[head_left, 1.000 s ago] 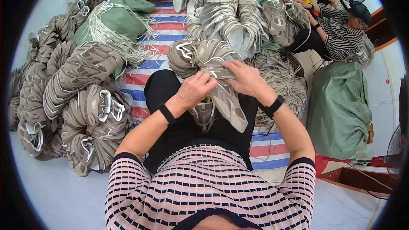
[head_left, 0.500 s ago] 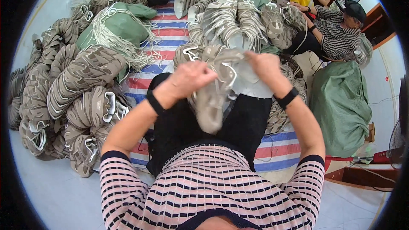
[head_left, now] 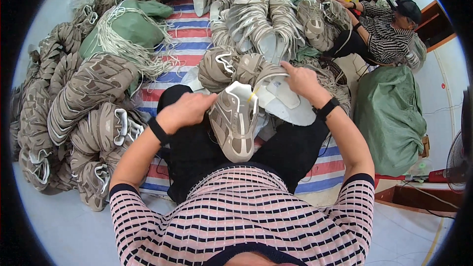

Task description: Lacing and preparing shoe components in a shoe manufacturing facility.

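A beige-and-brown shoe upper (head_left: 235, 128) rests over my lap, toe toward me, its white-lined collar facing away. A pale lace crosses its tongue. My left hand (head_left: 189, 112) is closed at the left side of the upper, knuckles up; what its fingers hold is hidden. My right hand (head_left: 304, 84) is raised to the right, thumb and forefinger bent together in a pinch, and I cannot make out what is in it. Just below that hand lies a stack of uppers (head_left: 283, 101) showing pale flat undersides. Another bundled upper (head_left: 217, 68) sits beyond my knees.
Heaped bundles of uppers (head_left: 93, 93) crowd the left. A green sack (head_left: 125, 32) carries a tangle of pale laces (head_left: 120, 42). More stacked uppers (head_left: 256, 17) stand ahead on the striped sheet (head_left: 189, 44). At right are a green bag (head_left: 389, 118), a fan (head_left: 457, 160) and a seated co-worker (head_left: 387, 34).
The blurred upper between my hands has come to rest and shows clearly. My left hand has moved left and down, my right hand slightly down, so they are farther apart.
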`<act>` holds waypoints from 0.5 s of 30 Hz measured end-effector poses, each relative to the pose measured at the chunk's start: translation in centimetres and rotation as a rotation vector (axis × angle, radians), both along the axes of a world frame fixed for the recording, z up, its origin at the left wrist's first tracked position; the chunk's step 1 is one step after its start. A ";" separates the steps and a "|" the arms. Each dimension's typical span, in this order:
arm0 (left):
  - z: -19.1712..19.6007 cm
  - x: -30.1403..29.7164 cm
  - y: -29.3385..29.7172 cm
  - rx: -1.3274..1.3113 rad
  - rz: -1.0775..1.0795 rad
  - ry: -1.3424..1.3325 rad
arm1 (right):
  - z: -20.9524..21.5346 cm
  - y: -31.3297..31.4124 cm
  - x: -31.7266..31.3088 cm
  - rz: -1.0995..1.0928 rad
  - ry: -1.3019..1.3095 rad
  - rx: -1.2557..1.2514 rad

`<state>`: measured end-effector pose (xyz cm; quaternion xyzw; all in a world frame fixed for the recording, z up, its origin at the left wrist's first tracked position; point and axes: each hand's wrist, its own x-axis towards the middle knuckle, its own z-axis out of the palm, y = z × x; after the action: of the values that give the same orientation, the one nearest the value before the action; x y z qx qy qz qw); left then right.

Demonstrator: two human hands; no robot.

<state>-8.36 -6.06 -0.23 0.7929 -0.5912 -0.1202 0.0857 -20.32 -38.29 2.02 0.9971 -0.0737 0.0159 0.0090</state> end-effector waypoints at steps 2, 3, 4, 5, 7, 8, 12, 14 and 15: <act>2.1 1.9 -2.2 -0.097 0.010 0.097 | -1.3 -0.3 0.1 0.088 -0.055 -0.042; 3.1 2.5 -3.6 -0.153 0.027 0.041 | -1.7 0.2 0.2 0.105 -0.026 -0.106; 3.7 3.1 -5.5 -0.212 0.042 -0.013 | -1.9 0.7 0.2 0.120 0.005 -0.172; 3.8 3.9 -7.1 -0.247 0.040 -0.057 | -1.7 2.0 0.0 0.165 -0.027 -0.216; 3.3 4.8 -10.9 -0.252 0.018 -0.071 | -1.0 4.5 -1.3 0.190 -0.068 -0.220; 3.3 4.5 -13.1 -0.222 0.000 -0.047 | -0.8 5.4 -2.1 0.205 -0.109 -0.227; 2.0 2.3 -19.3 -0.048 -0.057 -0.162 | -0.9 8.0 -4.2 0.223 -0.098 -0.223; 0.0 1.8 -21.0 0.146 -0.067 -0.275 | -0.4 9.2 -4.5 0.311 -0.171 -0.252; -2.0 2.4 -21.4 0.161 -0.044 -0.346 | 0.2 9.9 -4.4 0.350 -0.185 -0.253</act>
<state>-6.00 -27.45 -2.20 0.7930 -0.6027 -0.0307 -0.0838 -24.74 -28.42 2.17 0.9800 0.1021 0.1177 0.1240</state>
